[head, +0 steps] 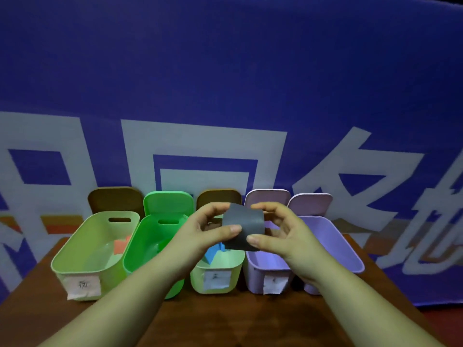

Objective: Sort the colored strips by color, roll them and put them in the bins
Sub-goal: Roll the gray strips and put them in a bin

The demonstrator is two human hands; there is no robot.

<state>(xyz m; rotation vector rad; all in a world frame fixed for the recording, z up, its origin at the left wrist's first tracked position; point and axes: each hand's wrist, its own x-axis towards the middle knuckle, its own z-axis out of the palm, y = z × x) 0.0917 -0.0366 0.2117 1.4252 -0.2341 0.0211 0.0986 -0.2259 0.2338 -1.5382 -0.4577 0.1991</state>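
Note:
Both my hands hold a dark grey strip (244, 225), curled into a loose roll, in the air above the middle bins. My left hand (200, 231) pinches its left side between thumb and fingers. My right hand (280, 234) pinches its right side and lower edge. Below stands a row of bins: a pale green bin (82, 254) with an orange strip (120, 246) inside, a bright green bin (140, 246), a small pale green bin (218, 274) with a blue strip (213, 254) inside, and two purple bins (265, 266) (343, 246).
The bins stand on a brown wooden table (225, 321), with paper labels (84, 285) on several fronts. Lids (115, 199) lean upright behind the bins against a blue banner (225, 96) with white characters. Bare table lies in front of the bins.

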